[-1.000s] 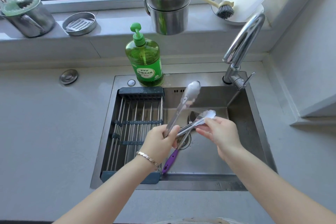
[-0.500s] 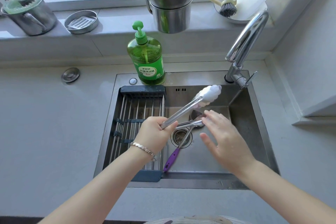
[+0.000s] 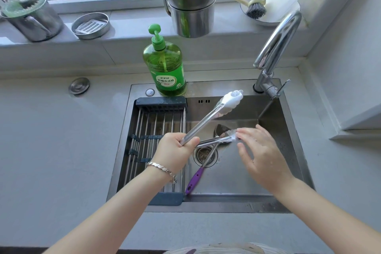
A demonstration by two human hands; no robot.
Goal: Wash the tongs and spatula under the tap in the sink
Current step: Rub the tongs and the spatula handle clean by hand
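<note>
The left hand (image 3: 175,148) is clenched round the handle end of the stiff, probably slippery white-tipped steel tongs (image 3: 208,119) above the sink drain (image 3: 201,153), one tip being touched by the relaxed right hand (image 3: 261,154).

Tongs (image 3: 206,121) hinge end hidden in left hand (image 3: 175,148); spatula (image 3: 206,160) blade partly behind lower tong arm; lower tip blurred

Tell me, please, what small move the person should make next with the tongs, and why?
Probably lift the right hand to the tap lever and start the water: no stream shows from the tap, while the left hand grips the tongs spread open over the sink, the right fingers at their lower tip.
</note>
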